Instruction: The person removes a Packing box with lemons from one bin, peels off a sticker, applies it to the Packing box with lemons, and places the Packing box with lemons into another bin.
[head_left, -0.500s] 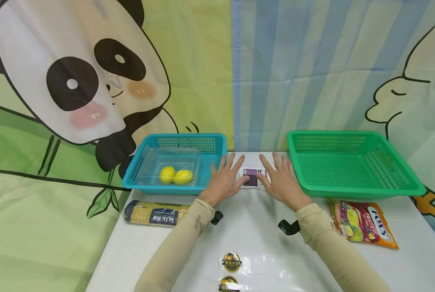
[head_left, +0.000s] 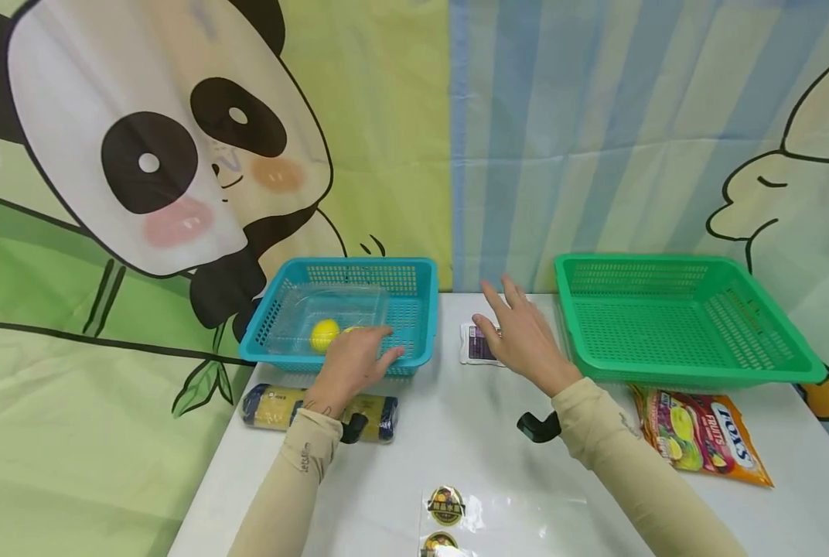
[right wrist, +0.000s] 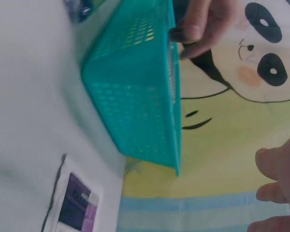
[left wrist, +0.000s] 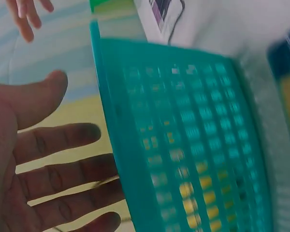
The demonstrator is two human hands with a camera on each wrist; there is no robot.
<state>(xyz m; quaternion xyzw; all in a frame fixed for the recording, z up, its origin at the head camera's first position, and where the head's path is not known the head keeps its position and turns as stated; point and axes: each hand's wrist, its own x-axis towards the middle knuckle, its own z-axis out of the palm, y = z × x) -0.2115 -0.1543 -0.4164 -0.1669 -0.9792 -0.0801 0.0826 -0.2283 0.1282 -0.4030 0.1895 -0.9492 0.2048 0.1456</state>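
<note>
My left hand is over the front rim of the blue basket, its fingers spread and reaching above the opening. In the basket sits a clear plastic box with yellow lemons, one partly hidden by this hand. In the left wrist view the fingers are nearly straight beside the basket's rim, holding nothing. My right hand, fingers spread, hovers at the right side of a small white packet with a purple label, covering part of it.
A spaghetti pack lies in front of the blue basket, under the left wrist. On the right stands a green basket, with an orange Fox's candy bag before it. A clear plastic sheet with round stickers lies at the front.
My left hand has moved left, from beside the packet to over the blue basket's front rim. The right hand stays near the packet, its fingers slightly shifted.
</note>
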